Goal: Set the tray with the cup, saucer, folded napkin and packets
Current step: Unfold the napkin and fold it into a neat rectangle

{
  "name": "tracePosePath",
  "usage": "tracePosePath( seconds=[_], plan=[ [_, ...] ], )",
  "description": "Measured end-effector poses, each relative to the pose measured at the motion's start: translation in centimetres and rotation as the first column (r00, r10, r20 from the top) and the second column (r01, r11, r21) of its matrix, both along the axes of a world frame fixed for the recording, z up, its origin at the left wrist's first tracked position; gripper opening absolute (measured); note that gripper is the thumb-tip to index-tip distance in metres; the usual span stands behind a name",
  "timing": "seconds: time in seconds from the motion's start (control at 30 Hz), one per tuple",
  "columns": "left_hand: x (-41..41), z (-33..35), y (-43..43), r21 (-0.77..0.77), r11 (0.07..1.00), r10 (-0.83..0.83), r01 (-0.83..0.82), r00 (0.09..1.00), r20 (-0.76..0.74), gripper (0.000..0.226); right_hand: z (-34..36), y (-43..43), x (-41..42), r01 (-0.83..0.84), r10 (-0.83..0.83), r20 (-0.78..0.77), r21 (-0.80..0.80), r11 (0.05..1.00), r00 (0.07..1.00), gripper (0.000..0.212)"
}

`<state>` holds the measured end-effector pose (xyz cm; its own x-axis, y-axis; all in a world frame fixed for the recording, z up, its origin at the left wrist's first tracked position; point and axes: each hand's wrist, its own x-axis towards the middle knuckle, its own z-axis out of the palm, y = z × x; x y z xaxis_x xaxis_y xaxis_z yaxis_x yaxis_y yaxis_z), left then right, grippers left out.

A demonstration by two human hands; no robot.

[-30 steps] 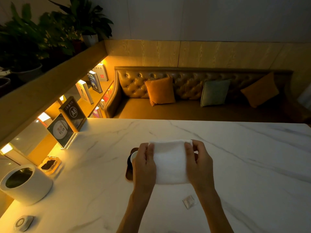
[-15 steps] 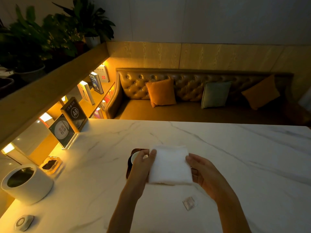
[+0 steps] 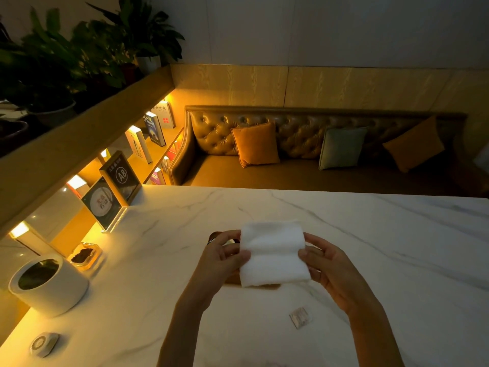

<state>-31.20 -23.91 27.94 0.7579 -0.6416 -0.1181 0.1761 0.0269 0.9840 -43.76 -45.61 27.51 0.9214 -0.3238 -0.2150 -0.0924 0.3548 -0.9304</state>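
White cloth, the napkin (image 3: 274, 254), is pinched at its side edges between thumb and fingers of the left hand (image 3: 223, 256) and right hand (image 3: 326, 263), held above the tray (image 3: 254, 286). It hides nearly all of the tray. One packet (image 3: 299, 317) lies on the table (image 3: 397, 247) nearer the person than the tray.

2 bare forearms rise from the near edge of the marble table (image 3: 397, 234), with no sleeves showing on either. The left hand (image 3: 219, 260) and right hand (image 3: 328, 268) are bare, each with short, plain nails.
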Motion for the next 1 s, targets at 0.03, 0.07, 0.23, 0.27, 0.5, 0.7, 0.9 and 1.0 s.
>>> tracePosePath(
  seconds=[0.03, 0.07, 0.23, 0.27, 0.5, 0.7, 0.9, 1.0],
  plan=[
    [0.0, 0.1, 0.0, -0.012, 1.000, 0.009, -0.009, 1.000, 0.026, 0.033, 0.0, 0.0, 0.0, 0.013, -0.013, 0.010, -0.007, 1.000, 1.000, 0.046],
    [0.0, 0.2, -0.1, -0.021, 1.000, 0.017, -0.016, 0.998, 0.053, 0.032, 0.1, 0.1, 0.0, 0.024, -0.023, 0.022, -0.016, 1.000, 0.999, 0.042],
    [-0.5, 0.8, -0.1, -0.033, 0.998, 0.052, -0.046, 0.977, 0.209, 0.027, 0.1, 0.2, -0.1, 0.044, -0.035, 0.094, -0.092, 0.995, 0.995, 0.022],
    [-0.6, 0.9, -0.1, -0.033, 0.999, 0.044, -0.037, 0.973, 0.228, 0.033, 0.1, 0.2, -0.2, 0.046, -0.036, 0.100, -0.107, 0.993, 0.994, 0.019],
    [-0.6, 0.6, 0.0, -0.071, 0.995, -0.050, 0.068, 0.971, 0.232, 0.049, 0.2, 0.2, -0.4, 0.051, -0.026, 0.121, -0.207, 0.977, 0.992, 0.024],
    [-0.4, 0.2, 0.2, -0.092, 0.992, -0.062, 0.090, 0.962, 0.267, 0.048, 0.5, 0.6, -0.3, 0.034, 0.011, 0.166, -0.263, 0.964, 0.986, 0.036],
    [-0.5, -0.1, 0.0, -0.130, 0.986, -0.057, 0.108, 0.936, 0.346, 0.040, 0.7, 0.9, -0.2, 0.090, -0.020, 0.228, -0.300, 0.950, 0.974, 0.040],
    [-0.4, -0.1, 0.0, -0.084, 0.989, -0.075, 0.120, 0.906, 0.416, 0.043, 0.7, 0.8, -0.1, 0.123, -0.044, 0.251, -0.310, 0.943, 0.967, 0.043]
  ],
)
